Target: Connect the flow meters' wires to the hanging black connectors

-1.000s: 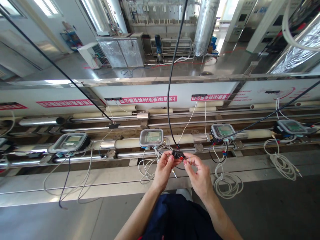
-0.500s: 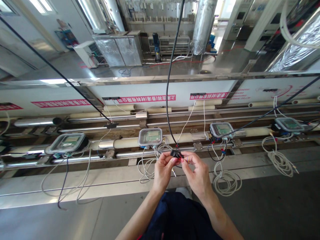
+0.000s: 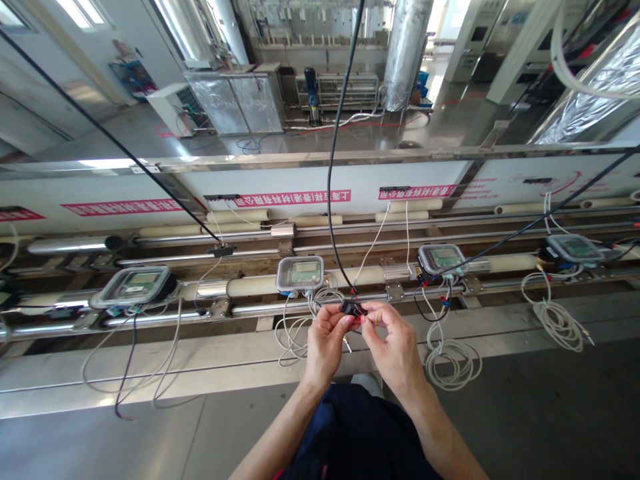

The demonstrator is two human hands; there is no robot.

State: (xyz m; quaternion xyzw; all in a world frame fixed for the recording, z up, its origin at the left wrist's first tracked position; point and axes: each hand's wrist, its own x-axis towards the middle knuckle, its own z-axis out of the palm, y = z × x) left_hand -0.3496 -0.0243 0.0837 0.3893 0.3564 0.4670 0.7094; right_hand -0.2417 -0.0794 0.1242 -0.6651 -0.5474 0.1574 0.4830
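A small black connector is pinched in my left hand, in front of the metal rails. My right hand is closed at the connector's right end, its thumb and forefinger on thin coloured wires, partly hidden by the fingers. A black cable hangs from above and comes down just behind the connector. Close behind my hands sits a meter with a clear cover and a display. Coiled grey cables hang below it, and a cable tip shows under my fingers.
More covered meters line the pipe, with coiled cables below. A steel ledge runs along the front. White panels with red lettering stand behind. Other black cables cross the view.
Hardly anything differs. The hanging black cable has shifted slightly left, and my fingers stay pinched at the connector and wires.
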